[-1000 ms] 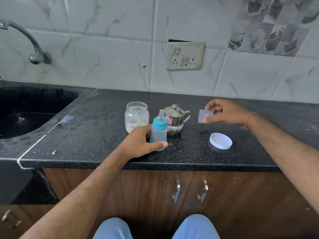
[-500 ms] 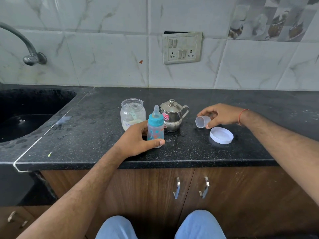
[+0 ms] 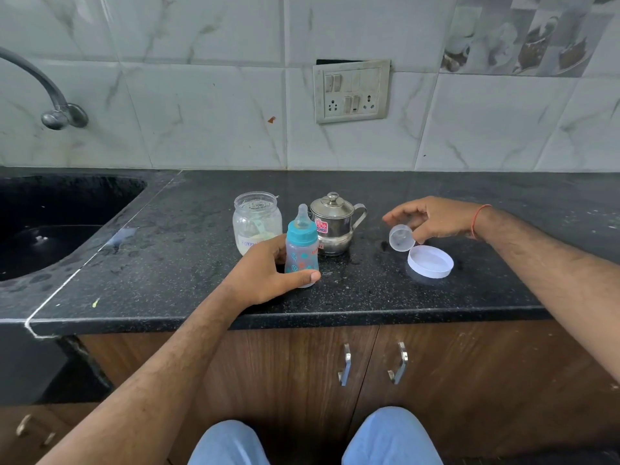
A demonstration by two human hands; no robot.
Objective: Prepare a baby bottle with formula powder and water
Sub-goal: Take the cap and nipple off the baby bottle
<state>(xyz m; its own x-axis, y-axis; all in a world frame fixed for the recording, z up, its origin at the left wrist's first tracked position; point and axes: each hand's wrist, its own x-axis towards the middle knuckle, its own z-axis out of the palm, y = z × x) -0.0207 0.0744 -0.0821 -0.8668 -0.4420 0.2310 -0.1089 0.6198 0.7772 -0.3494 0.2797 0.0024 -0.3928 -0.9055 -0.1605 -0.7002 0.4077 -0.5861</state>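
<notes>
While the left hand point(image 3: 268, 273) keeps its place at the near edge of the counter point(image 3: 167, 263), fingers and thumb wrapped round the lower body of the bottle point(image 3: 301, 250), the change is all on the right. The bottle stands upright on the counter, teal ring and teat in place, as it did a second ago. Just right of it, nearer the front, the white lid point(image 3: 430, 262) lies flat where it was. The right hand point(image 3: 436, 218) has come down: a second ago it held the clear cap point(image 3: 401, 238) raised over the counter, and now the cap lies tilted on its side on the counter, just beside the lid; whether they touch I cannot tell. The fingers above it are spread and loose. They seem to be letting go, though a fingertip may yet touch the cap's rim. Behind the bottle stand the open jar point(image 3: 257, 221) with powder in it and, to its right, the steel pot point(image 3: 333, 224), lid on.

With the cap off and parked, the teat ring likely comes off next, before powder and water can go in.
</notes>
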